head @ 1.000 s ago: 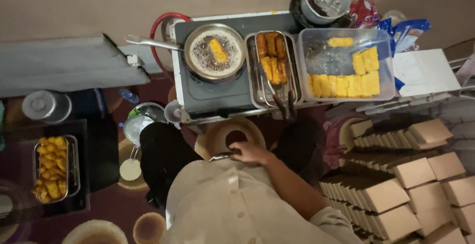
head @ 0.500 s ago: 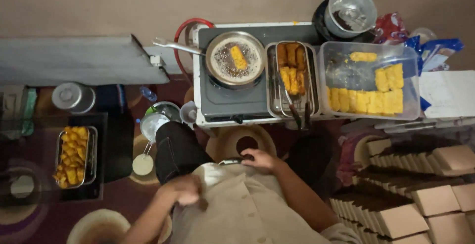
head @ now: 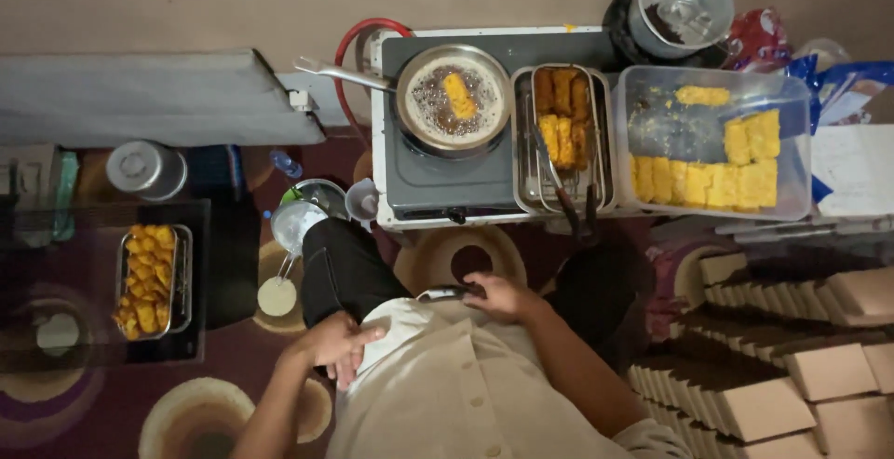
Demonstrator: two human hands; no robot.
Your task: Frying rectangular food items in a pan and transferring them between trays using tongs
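Note:
I look straight down at my own body, seated on the floor in a pale shirt and dark trousers. My left hand (head: 340,345) rests against my left hip and thigh, fingers loosely apart, holding nothing. My right hand (head: 500,297) lies at my waist with its fingers curled on a small dark object (head: 449,293); whether it grips it I cannot tell. In front of my knees stands a gas stove (head: 438,180) with a frying pan (head: 453,101) where one yellow piece fries in bubbling oil.
A metal tray (head: 562,138) with fried pieces and tongs sits right of the pan, then a clear tub (head: 712,147) of yellow pieces. Stacked brown boxes (head: 792,357) fill the right. A tray of fried pieces (head: 149,280) lies left. A strainer (head: 298,222) is by my knee.
The view has shifted so the stove sits further right. My left hand has come into view and settled on my left hip. My right hand stays at my waist.

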